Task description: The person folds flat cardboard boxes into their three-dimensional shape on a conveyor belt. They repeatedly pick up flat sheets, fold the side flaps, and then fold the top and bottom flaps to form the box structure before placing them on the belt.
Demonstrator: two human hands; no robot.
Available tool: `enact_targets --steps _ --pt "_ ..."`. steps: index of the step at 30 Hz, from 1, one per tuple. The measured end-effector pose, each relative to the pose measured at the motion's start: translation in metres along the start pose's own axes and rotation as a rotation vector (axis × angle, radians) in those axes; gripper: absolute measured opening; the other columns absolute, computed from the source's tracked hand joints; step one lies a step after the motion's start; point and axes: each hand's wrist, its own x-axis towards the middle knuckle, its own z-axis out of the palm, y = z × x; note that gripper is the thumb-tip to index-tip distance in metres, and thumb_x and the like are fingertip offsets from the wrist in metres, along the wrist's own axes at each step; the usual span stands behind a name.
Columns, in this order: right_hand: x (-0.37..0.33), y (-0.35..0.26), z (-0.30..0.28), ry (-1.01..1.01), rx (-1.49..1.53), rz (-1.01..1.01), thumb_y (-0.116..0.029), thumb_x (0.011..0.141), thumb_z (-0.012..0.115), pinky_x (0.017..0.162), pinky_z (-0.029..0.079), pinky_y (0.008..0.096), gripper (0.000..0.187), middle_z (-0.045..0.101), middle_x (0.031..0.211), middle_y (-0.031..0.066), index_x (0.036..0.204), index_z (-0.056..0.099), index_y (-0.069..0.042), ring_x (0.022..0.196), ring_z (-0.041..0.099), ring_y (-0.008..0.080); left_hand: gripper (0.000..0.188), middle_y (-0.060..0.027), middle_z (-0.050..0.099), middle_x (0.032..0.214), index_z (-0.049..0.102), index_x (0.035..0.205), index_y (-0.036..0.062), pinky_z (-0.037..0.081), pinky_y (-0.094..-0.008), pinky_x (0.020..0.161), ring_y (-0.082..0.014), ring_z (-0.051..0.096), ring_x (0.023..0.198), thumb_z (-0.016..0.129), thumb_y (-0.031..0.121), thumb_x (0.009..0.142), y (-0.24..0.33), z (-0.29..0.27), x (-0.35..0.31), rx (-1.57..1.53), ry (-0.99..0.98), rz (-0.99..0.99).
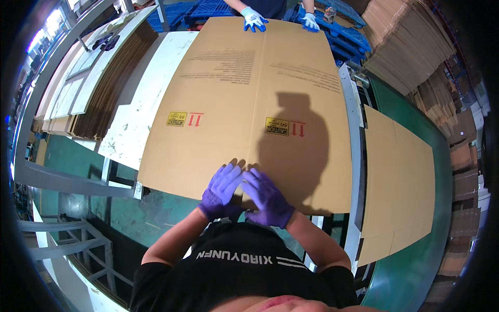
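Note:
A large flat brown cardboard sheet [218, 145] lies in front of me, with printed text, yellow caution labels, red arrows and a crease down its middle. My left hand [222, 190], in a purple glove, rests on its near edge with fingers stretched forward. Close beside it, my right hand [266, 197], gloved alike, lies on the same edge just right of the crease, fingers extended and angled left. Both thumbs are hard to make out. At the far edge, a co-worker's two blue-and-white gloved hands [253, 20] touch the sheet. A dark shadow falls across its right half.
To the left, a stack of cardboard sheets [99, 99] sits on a white tabletop [134, 114]. A metal rail [354, 156] runs along the right, beside another brown sheet [397, 182]. Blue pallets [343, 36] and tall cardboard stacks [408, 44] stand behind.

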Motion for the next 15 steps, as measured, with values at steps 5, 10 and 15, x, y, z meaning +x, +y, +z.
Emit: enact_targets --steps 5,10,15 --pt "-0.070 0.108 -0.080 0.457 -0.414 0.553 -0.020 0.079 0.071 0.107 0.032 0.0437 0.069 0.041 0.138 0.0206 0.136 0.038 0.002 0.130 0.037 0.0346 0.074 -0.0168 0.046 0.136 0.049 0.127 0.0009 0.028 -0.0551 0.107 -0.0378 0.035 0.133 0.073 0.037 0.067 -0.005 -0.016 -0.001 0.034 -0.349 0.029" --pt "-0.128 0.203 -0.133 0.475 0.347 1.017 -0.024 0.082 0.072 0.074 0.045 0.0266 0.038 0.058 0.094 0.0052 0.105 0.056 0.002 0.088 0.054 0.0147 0.067 -0.0162 0.051 0.129 0.055 0.120 0.0013 0.034 -0.0535 0.102 -0.0356 0.044 0.125 0.070 0.043 0.069 -0.017 -0.003 0.005 0.177 -0.348 0.205" --pt "-0.074 0.181 -0.198 0.390 0.280 1.019 -0.039 0.081 0.073 0.052 0.031 0.0318 0.046 0.040 0.063 -0.0052 0.062 0.047 -0.006 0.061 0.034 0.0079 0.062 -0.0165 0.053 0.126 0.058 0.113 -0.0005 0.035 -0.0512 0.099 -0.0333 0.048 0.120 0.063 0.043 0.069 -0.024 0.001 0.005 0.129 -0.256 0.244"
